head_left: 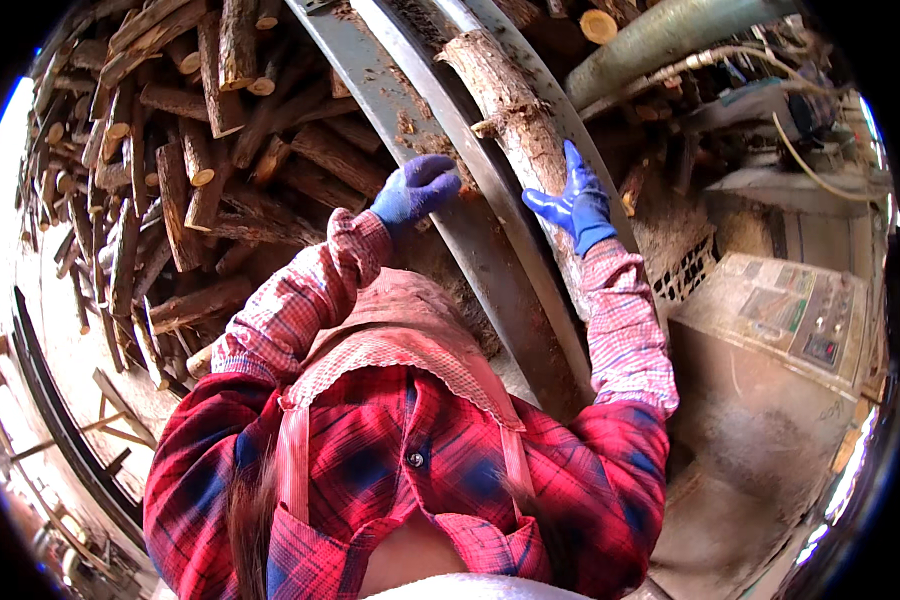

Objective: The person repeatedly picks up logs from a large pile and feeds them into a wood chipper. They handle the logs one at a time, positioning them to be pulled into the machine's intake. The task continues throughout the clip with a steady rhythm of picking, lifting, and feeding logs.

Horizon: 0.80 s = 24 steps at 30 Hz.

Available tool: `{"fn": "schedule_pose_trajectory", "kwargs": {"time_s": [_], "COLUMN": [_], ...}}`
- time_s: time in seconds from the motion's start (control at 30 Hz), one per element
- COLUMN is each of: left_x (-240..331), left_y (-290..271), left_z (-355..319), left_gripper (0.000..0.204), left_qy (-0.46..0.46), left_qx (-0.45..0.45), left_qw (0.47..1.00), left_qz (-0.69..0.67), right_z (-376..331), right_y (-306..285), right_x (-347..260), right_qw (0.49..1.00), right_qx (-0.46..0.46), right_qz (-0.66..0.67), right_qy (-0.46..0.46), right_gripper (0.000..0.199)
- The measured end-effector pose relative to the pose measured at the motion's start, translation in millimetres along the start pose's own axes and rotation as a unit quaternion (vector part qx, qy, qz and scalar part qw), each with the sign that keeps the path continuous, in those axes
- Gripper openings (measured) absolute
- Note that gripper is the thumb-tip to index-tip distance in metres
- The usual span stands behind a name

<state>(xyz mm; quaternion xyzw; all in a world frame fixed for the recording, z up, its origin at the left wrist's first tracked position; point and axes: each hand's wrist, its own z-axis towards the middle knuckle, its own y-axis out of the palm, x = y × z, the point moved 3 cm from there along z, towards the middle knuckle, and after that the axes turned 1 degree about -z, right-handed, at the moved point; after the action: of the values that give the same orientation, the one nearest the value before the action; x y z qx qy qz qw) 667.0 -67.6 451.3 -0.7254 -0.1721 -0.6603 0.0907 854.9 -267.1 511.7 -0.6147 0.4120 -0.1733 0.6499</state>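
A rough-barked log [515, 110] lies lengthwise in a long metal trough [440, 140] that runs away from me. My right hand [573, 200], in a blue glove, rests flat against the log's near right side with its fingers spread. My left hand [417, 188], in a purple-blue glove, is curled with fingers closed on the trough's left rail, just left of the log, and I see nothing held in it. Both arms wear red checked sleeves over a red plaid shirt.
A big heap of cut logs [190, 150] fills the left side. A dusty machine cabinet with a control panel [800, 320] stands at right. A thick grey pipe [660, 40] and hoses cross the top right. Sawdust covers the floor [750, 470].
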Motion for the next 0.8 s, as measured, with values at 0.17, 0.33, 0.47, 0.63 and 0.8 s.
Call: {"fn": "schedule_pose_trajectory", "kwargs": {"time_s": [0.17, 0.33, 0.47, 0.63, 0.8], "left_x": [6.8, -7.3, -9.3, -22.9, -63.6], "left_y": [-23.7, -83.8, -79.5, -85.4, -122.7], "left_z": [-10.8, -37.9, -56.0, -83.5, -107.0], "left_gripper": [0.047, 0.041, 0.041, 0.04, 0.049], "left_qy": [-0.013, -0.073, -0.093, -0.095, -0.151], "left_qx": [0.0, 0.045, 0.049, 0.091, 0.129], "left_qw": [0.999, 0.995, 0.994, 0.991, 0.979], "left_qz": [-0.051, -0.041, -0.012, 0.022, -0.048], "right_z": [-34.9, -58.7, -74.7, -95.0, -107.7], "right_y": [-35.6, -99.0, -43.5, -15.6, -33.1], "right_x": [-2.1, -38.5, 17.5, 41.1, 26.0], "right_qw": [0.943, 0.89, 0.972, 0.998, 0.995], "right_qx": [0.044, 0.001, 0.071, -0.004, 0.033], "right_qz": [0.317, 0.433, 0.154, 0.065, -0.088], "right_qy": [-0.097, -0.143, -0.162, -0.014, 0.019], "right_gripper": [0.102, 0.088, 0.095, 0.101, 0.089]}}
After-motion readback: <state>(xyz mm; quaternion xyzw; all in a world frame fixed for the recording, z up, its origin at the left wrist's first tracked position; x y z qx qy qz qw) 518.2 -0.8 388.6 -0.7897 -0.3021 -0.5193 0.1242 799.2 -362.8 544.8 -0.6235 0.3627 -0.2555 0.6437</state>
